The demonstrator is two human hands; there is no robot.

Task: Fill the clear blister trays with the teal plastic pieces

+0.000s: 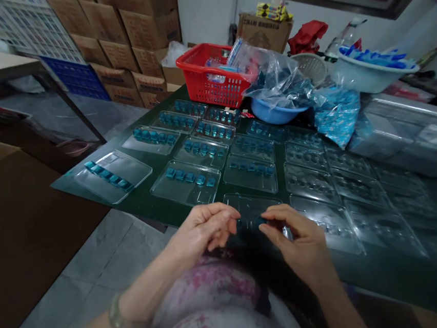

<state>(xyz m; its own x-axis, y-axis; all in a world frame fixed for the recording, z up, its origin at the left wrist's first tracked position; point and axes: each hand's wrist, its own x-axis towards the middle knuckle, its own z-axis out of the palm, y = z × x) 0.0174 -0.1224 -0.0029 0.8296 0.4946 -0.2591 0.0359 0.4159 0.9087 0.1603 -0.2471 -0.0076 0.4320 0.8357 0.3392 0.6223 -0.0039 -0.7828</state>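
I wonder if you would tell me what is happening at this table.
A person is working over a clear plastic tray on a dark green table. The right hand seems to pinch a small teal block; the left hand is curled beside it, its grip unclear. Beyond, other clear trays hold rows of teal blocks; more trays lie to the right.

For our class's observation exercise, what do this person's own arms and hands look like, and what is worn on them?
The left hand and right hand are ungloved; the left forearm and right forearm show no sleeves. A pale, greenish, rounded bangle circles the left forearm; none shows on the right. A shiny spot by the right hand is too unclear to call a ring.
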